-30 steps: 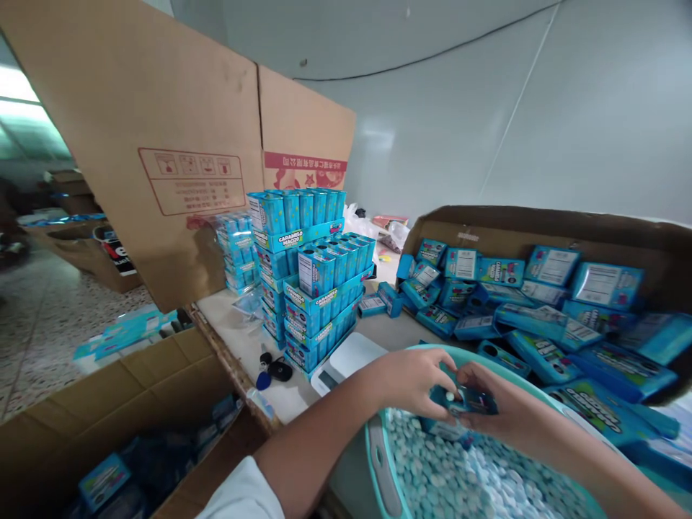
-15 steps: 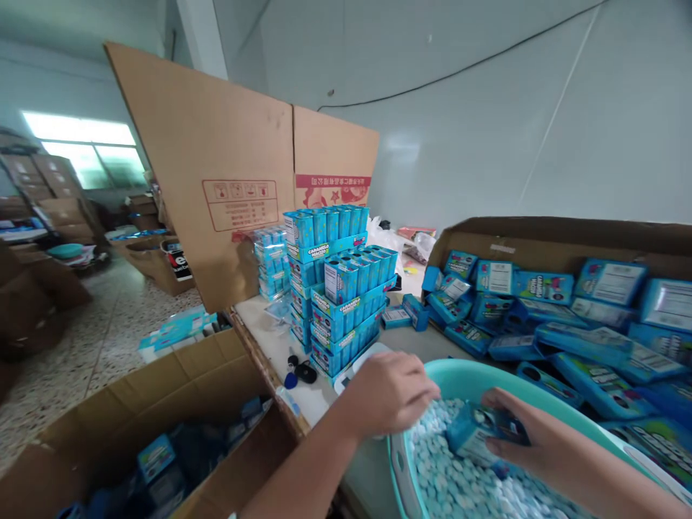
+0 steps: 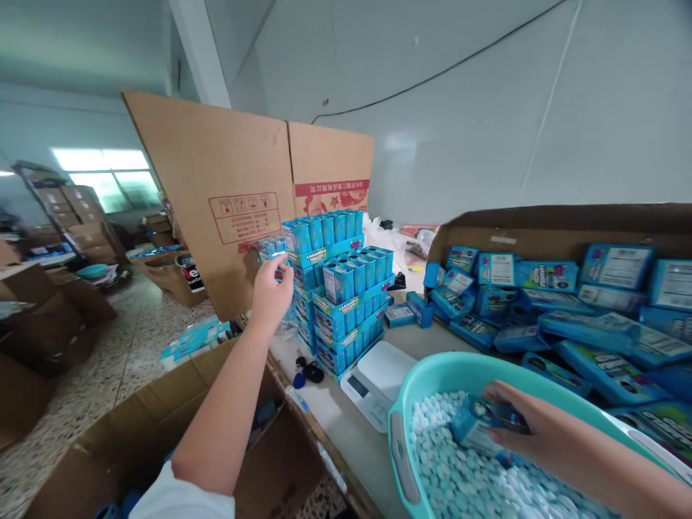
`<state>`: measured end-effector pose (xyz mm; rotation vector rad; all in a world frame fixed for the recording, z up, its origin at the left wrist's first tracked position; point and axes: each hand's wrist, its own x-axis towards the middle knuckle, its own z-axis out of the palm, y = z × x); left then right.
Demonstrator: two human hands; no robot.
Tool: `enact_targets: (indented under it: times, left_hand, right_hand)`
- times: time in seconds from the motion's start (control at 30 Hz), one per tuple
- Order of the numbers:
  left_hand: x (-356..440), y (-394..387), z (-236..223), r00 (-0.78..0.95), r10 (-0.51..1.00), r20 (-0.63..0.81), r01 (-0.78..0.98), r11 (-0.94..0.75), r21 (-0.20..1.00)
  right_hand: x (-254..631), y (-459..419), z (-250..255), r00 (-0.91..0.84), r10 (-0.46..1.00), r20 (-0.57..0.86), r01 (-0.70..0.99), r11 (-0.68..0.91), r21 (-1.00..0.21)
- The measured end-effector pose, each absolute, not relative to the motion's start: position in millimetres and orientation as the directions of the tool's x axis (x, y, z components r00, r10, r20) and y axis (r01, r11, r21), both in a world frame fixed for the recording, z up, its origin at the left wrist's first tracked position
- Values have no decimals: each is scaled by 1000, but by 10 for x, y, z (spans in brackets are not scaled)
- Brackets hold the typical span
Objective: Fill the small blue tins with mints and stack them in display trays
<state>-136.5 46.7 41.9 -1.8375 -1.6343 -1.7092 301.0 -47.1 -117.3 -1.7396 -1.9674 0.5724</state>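
My right hand (image 3: 511, 414) is wrapped around a small blue candy box (image 3: 470, 425), tilted low in the turquoise tub (image 3: 459, 360). Pale blue candies (image 3: 448, 468) fill the tub beneath it. My left hand (image 3: 273, 288) is raised beside the stacked display trays (image 3: 351, 306) of upright blue boxes. Its fingers are curled and pinched together; whether something small sits between them cannot be made out. A white digital scale (image 3: 373, 382) lies on the table between the trays and the tub.
A large carton (image 3: 540, 238) heaped with blue boxes stands at the right. Tall cardboard flaps (image 3: 238, 166) rise behind the trays. Keys (image 3: 309, 371) lie near the table's edge. An open carton (image 3: 108, 432) sits low at the left. Two loose boxes (image 3: 408, 311) lie behind the scale.
My left hand has left the candy box and swung left and up over to the stacked trays. My right hand keeps the box low in the tub. The scale has come into full view.
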Motion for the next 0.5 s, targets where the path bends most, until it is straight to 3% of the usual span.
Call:
enact_targets:
  times: [0.1, 0.27, 0.5]
  left_hand:
    - [-1403, 514, 335, -249, 601, 759, 734, -394, 553]
    - [-1505, 639, 296, -200, 722, 662, 699, -368, 613]
    - [-1623, 650, -36, -377, 789, 485, 637, -160, 754]
  right_hand:
    - [3038, -470, -1200, -163, 987, -14, 768, 118, -630]
    - [3033, -494, -1151, -161, 987, -28, 781, 110, -615]
    - [3058, -527, -1125, -167, 984, -62, 752, 86, -654]
